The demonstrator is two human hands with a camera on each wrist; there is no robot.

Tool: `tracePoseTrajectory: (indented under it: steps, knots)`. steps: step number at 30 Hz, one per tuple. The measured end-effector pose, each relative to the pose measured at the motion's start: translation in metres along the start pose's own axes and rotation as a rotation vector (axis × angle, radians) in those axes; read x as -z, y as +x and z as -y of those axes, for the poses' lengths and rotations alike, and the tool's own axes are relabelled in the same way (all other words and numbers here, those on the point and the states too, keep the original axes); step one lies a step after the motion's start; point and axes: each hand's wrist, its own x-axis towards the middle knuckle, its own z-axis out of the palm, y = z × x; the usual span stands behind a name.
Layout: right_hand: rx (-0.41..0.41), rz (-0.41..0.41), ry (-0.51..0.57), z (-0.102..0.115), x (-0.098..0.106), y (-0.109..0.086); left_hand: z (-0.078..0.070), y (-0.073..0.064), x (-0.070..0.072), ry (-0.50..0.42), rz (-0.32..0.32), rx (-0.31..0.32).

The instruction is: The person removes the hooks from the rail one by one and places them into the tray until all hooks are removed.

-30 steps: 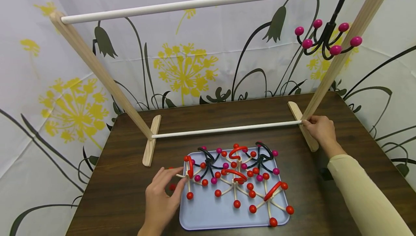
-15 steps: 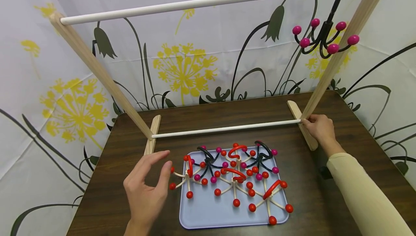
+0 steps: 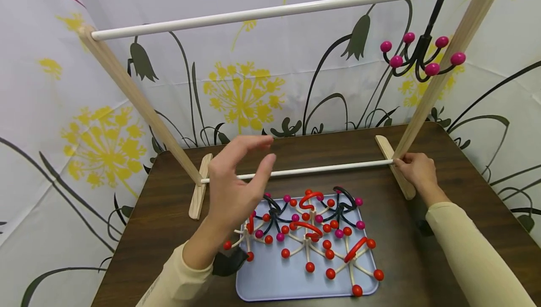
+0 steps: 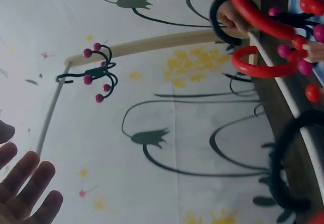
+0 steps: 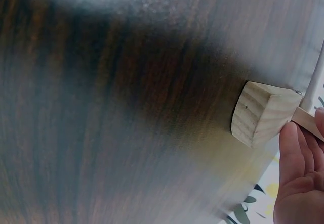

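A wooden rack (image 3: pixel 139 103) with a white top rod (image 3: pixel 287 9) and a lower rod (image 3: pixel 321 169) stands on the dark table. One black hanger with magenta balls (image 3: pixel 418 56) hangs at the top rod's right end, also in the left wrist view as the hanging hanger (image 4: pixel 96 75). A light blue tray (image 3: pixel 270 283) holds several red, cream and black hangers (image 3: pixel 310 227). My left hand (image 3: pixel 241 180) hovers empty above the tray's left part, fingers relaxed. My right hand (image 3: pixel 416 171) grips the rack where the lower rod meets the right leg, beside the wooden foot (image 5: pixel 263 113).
A flowered curtain (image 3: pixel 245 86) closes off the back and sides. The table's far edge (image 3: pixel 296 135) runs just behind the rack. The rack's left foot (image 3: pixel 198 189) lies left of the tray. A dark wrist strap (image 3: pixel 228 262) shows under my left forearm.
My left hand has let go of the hanger at the tray's left edge and risen up and to the right, empty. The right hand has stayed on the rack.
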Motion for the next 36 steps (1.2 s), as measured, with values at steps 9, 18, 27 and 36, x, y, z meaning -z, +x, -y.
tracePoseTrajectory:
  steps: [9,18,27,36]
  knots:
    - [-0.010,-0.001,0.010,-0.001,-0.001,-0.002,0.021,0.058,-0.053,0.011,0.178,0.092]
    - [-0.026,0.003,0.002,-0.003,0.000,0.000,0.014,0.122,-0.110,0.057,0.411,0.098]
    - [-0.034,0.012,0.002,-0.002,0.000,0.002,0.003,0.168,-0.160,0.106,0.526,0.185]
    - [-0.046,0.027,0.012,0.000,-0.001,-0.001,0.007,0.184,-0.191,0.022,0.518,0.263]
